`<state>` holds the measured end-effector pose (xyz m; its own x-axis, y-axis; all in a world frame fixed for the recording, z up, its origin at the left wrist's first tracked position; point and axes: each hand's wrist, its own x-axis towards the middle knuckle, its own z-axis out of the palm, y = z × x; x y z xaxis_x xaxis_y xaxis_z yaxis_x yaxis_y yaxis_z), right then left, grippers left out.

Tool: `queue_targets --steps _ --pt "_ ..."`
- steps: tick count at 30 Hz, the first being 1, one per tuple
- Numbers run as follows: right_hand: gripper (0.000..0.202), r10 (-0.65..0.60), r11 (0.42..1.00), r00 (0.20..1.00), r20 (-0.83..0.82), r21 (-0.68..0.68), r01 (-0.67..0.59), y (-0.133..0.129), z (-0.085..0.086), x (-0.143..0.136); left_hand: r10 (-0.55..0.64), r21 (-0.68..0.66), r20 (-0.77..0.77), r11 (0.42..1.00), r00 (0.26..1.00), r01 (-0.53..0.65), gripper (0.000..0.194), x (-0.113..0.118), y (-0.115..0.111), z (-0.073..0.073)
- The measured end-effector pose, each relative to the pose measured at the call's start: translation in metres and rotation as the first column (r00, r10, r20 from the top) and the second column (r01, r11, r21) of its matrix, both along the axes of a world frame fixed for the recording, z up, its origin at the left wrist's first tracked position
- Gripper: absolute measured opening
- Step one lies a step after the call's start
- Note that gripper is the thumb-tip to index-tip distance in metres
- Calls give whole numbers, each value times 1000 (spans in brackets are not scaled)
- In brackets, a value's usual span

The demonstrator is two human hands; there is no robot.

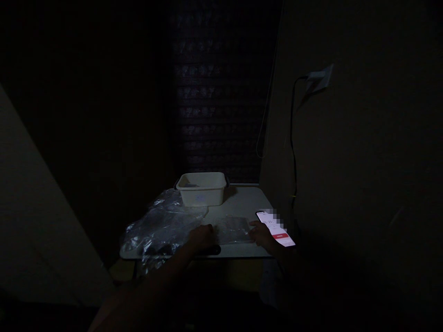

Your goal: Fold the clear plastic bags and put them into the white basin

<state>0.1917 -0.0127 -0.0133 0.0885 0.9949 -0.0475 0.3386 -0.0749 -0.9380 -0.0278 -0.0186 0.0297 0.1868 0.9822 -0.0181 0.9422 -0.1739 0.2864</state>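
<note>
A flat, clear plastic bag (235,229) lies near the front of the small table, with a greyish flat part in it that I cannot make out. My left hand (201,237) is closed at the bag's left end, knuckles up. At the right edge of the same bag, my right hand (262,234) has its fingers bent and pinching there. Large crumpled clear plastic sheeting (162,226) spreads over the left of the table, beside my left hand. The light is very dim, so fingertips are partly lost in shadow.
A white plastic tub (202,196) with dark handles stands at the table's (242,200) back. A lit phone (277,228) lies at the right edge by my right wrist. A black cable (292,143) hangs from a wall outlet (319,79). Dark blinds (214,101) hang behind.
</note>
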Motion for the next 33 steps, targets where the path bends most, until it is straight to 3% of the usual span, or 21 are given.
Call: queue_targets --steps 2,5,7,10,12,14,19,25,30,33 --pt "34 -4 1000 998 59 21 3 0 0 0 -30 49 -157 998 987 38 27 0 -2 5" --pt "31 -32 993 960 277 119 -1 -4 6 -3 -102 174 -220 974 970 142 27 3 -1 9" --pt "31 -88 970 863 497 240 -39 -7 14 -6 -195 226 -212 944 958 242 29 9 1 7" --pt "28 -124 914 662 739 345 -214 -8 24 -14 -303 254 -154 908 940 334 37 24 3 -4" --pt "30 -74 879 595 801 334 -340 -5 25 -22 -348 251 -151 892 925 376 39 36 3 -14" --pt "33 -12 836 580 814 326 -441 0 21 -32 -346 236 -168 895 923 378 42 47 3 -23" --pt "42 92 729 520 849 299 -616 9 1 -43 -327 240 -214 896 920 374 49 60 0 -37" --pt "45 47 761 376 925 210 -613 8 -11 -39 -253 211 -222 930 941 300 51 59 -5 -40" --pt "47 -27 815 351 936 224 -534 2 -7 -33 -119 222 -238 960 964 173 66 54 -3 -42" --pt "47 -62 831 351 934 243 -500 2 -7 -27 -96 207 -257 966 962 152 75 50 -2 -40"
